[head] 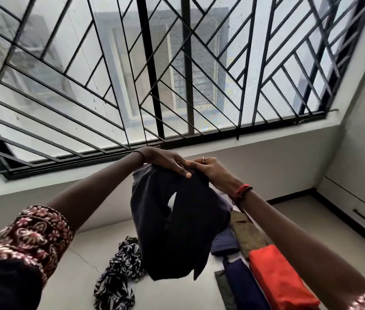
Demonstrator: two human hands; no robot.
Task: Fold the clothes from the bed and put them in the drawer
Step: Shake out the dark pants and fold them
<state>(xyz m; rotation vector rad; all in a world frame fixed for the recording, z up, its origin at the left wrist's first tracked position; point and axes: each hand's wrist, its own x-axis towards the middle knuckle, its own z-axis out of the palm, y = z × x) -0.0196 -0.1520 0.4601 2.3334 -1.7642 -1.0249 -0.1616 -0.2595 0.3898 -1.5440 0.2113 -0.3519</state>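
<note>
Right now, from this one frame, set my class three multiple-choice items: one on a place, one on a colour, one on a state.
1. Where does the patterned garment lie?
A. on the bed
B. on the window ledge
C. over an arm

2. What colour is the folded cloth at lower right?
A. green
B. orange-red
C. white

3. The dark garment is:
A. flat on the bed
B. folded in a stack
C. held up by both hands

Key: 1 A, it lies crumpled on the bed; 2 B, it is bright orange-red; 3 C, the left hand and right hand grip its top in the air.
</note>
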